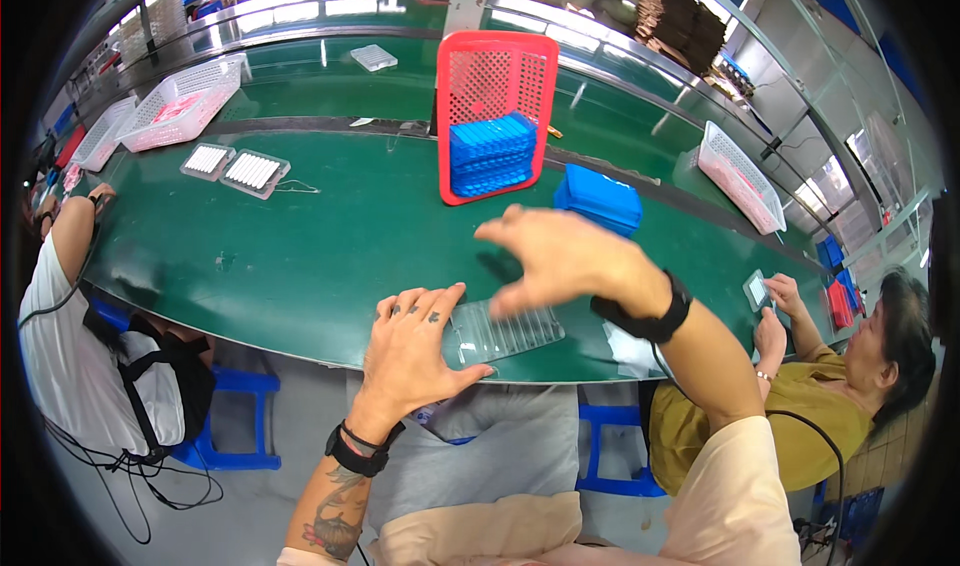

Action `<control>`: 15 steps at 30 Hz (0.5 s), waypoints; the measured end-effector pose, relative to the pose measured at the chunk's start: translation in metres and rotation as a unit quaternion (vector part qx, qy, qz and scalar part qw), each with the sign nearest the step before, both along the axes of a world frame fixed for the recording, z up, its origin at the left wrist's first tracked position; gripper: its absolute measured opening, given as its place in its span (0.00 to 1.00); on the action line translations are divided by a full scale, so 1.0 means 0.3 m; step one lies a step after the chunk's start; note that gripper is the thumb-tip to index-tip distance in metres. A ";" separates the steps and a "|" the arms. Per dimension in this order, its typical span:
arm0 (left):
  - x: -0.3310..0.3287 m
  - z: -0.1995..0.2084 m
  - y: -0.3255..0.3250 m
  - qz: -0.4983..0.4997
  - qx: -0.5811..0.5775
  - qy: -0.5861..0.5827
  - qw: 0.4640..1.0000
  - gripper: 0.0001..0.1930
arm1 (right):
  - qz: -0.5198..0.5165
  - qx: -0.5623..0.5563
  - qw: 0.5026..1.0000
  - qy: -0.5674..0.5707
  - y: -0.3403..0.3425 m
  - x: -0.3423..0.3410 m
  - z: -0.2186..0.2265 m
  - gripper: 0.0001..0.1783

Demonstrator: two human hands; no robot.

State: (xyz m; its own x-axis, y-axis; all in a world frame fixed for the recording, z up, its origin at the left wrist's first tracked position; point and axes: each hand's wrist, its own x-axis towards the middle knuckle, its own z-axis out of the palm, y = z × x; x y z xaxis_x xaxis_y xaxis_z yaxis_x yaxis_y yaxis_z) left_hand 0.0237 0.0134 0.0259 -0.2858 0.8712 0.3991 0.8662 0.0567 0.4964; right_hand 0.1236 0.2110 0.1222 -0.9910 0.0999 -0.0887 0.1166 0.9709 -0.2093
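A clear plastic tray [532, 334] with ridged slots lies on the green table [340, 266] close to its near edge. My left hand [408, 351] rests at the tray's left end, fingers stretched out and thumb apart along the near edge. Above the tray is my right hand [565, 261], blurred by motion, with its thumb and fingers apart and nothing seen in them. A stack of blue plastic trays [597, 199] stands just beyond my right wrist. More blue trays [492, 154] sit in a red perforated basket [450, 76] at the far side.
Two trays of white sticks [252, 172] lie far left. White baskets [190, 104] stand at the back left, another white basket [740, 178] at the right. A white scrap [632, 350] lies beside my right forearm. A co-worker [800, 386] at the right holds a small tray; another person [100, 346] sits left.
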 end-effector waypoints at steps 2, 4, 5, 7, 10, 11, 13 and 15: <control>-0.002 0.000 -0.006 -0.006 -0.006 -0.011 1.000 0.47 | 0.006 0.067 0.994 -0.088 -0.086 0.057 -0.016 0.53; 0.003 -0.005 0.010 -0.017 -0.010 -0.021 1.000 0.49 | 0.010 0.065 0.996 -0.067 -0.089 0.119 -0.113 0.54; 0.010 -0.001 0.016 -0.024 -0.011 -0.024 0.999 0.50 | 0.002 0.049 0.997 -0.051 -0.077 0.148 -0.140 0.51; 0.017 0.022 0.016 -0.040 -0.012 -0.026 0.999 0.48 | -0.017 0.032 0.999 -0.036 -0.078 0.185 -0.132 0.49; -0.017 -0.010 0.007 -0.035 0.041 -0.037 0.998 0.45 | -0.026 0.034 0.998 -0.035 -0.058 0.240 -0.073 0.41; -0.023 -0.020 0.002 -0.027 0.041 -0.056 0.997 0.42 | -0.055 0.064 0.996 -0.032 -0.041 0.265 -0.046 0.39; -0.023 -0.030 0.004 -0.017 0.050 -0.053 0.997 0.38 | -0.126 0.119 0.983 -0.054 0.024 0.330 -0.006 0.35; -0.013 -0.033 0.012 -0.028 0.055 -0.054 0.997 0.36 | -0.188 0.194 0.960 -0.074 0.129 0.418 -0.004 0.34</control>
State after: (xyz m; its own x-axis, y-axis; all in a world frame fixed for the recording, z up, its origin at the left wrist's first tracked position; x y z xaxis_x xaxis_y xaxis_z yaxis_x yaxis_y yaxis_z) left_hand 0.0198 0.0171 0.0160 -0.2837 0.8397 0.4631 0.8082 -0.0506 0.5868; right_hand 0.2491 0.2497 0.1211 -0.8580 0.5021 -0.1085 0.4747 0.8557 0.2058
